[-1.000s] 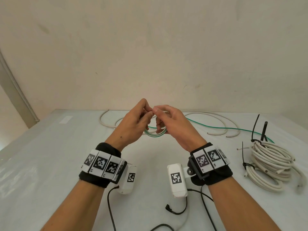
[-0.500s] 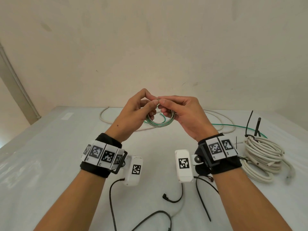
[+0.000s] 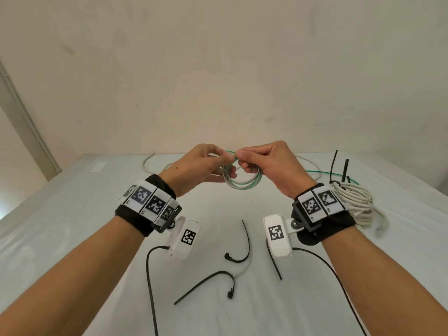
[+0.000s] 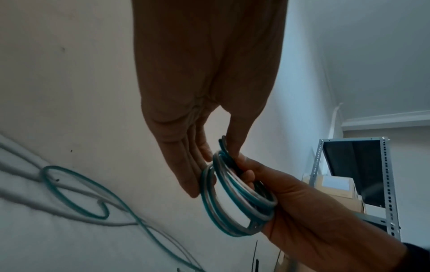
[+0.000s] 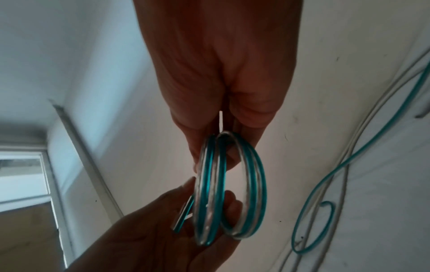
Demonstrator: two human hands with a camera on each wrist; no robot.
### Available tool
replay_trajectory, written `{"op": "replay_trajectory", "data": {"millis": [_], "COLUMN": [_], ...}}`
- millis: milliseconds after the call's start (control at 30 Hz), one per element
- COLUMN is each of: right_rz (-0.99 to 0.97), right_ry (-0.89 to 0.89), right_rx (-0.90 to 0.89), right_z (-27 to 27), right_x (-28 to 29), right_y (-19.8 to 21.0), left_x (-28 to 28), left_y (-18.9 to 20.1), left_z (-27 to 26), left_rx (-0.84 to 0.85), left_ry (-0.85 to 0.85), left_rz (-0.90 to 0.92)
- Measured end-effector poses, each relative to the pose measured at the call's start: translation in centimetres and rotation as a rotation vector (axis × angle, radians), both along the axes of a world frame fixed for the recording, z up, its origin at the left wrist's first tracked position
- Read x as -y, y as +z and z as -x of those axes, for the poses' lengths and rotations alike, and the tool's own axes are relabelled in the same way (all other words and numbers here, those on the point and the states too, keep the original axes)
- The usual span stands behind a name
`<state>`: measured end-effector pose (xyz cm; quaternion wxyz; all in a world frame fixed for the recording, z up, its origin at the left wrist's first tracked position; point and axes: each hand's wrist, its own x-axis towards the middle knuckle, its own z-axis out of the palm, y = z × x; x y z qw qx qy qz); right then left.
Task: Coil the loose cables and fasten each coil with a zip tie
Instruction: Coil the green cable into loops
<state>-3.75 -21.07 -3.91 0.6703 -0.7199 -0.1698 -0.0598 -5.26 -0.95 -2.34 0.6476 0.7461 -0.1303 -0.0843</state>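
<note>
A small green-and-white cable coil [image 3: 243, 183] hangs in the air between my two hands above the white table [image 3: 72, 226]. My left hand [image 3: 226, 159] pinches its top with thumb and forefinger. My right hand [image 3: 242, 159] pinches the same spot, with its lower fingers curled through the loops. In the left wrist view the coil [image 4: 235, 204] sits in the right hand's fingers [image 4: 246, 174]. In the right wrist view the coil [image 5: 223, 185] shows a cut cable end [image 5: 184, 215] sticking out by the left hand [image 5: 163, 231]. Three loose black zip ties [image 3: 245, 241] [image 3: 206, 282] [image 3: 274, 263] lie on the table below.
A thick white cable coil [image 3: 356, 202] with black zip ties on it lies at the right, behind my right wrist. Loose white and green cable [image 3: 322, 172] trails along the table's back edge by the wall. Black camera leads [image 3: 150, 287] hang from both wrists.
Both hands have kept hold of the coil and raised it a little, working at its top. The head view has tipped down, so the zip ties on the table now show.
</note>
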Motion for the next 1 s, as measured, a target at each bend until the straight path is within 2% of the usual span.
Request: {"op": "replay_trajectory", "data": {"millis": [67,200,300,367,467,800,1000], "right_rz": [0.069,0.220,0.323,0.377,0.405,0.414,0.310], "right_ry": [-0.026,-0.147,-0.220,-0.242,-0.246,-0.243,-0.315], "right_rx": [0.003,0.024,0.040,0.050,0.046,0.044,0.100], "right_z": [0.6,0.7,0.7,1.1,1.5,1.5,1.6], "right_x": [0.4,1.5,2.3,2.4,2.2,1.7,1.2], "right_y": [-0.2,-0.6,-1.0,-1.2,-1.4,-1.6,-1.4], "left_x": [0.1,0.7,2.1,3.3,4.7,5.7,2.5], "left_y": [-0.4,-1.3,-2.2,-3.0,-4.4,-5.2,-2.7], "left_z": [0.7,2.1,3.8,5.0,5.6,4.7,1.8], "left_rx": [-0.044,-0.047,-0.016,-0.040,-0.057,0.059,-0.039], "left_ry": [0.006,0.001,-0.230,-0.415,-0.531,-0.496,-0.276], "left_rz": [-0.090,-0.571,-0.863,-0.981,-1.110,-1.254,-0.989]}}
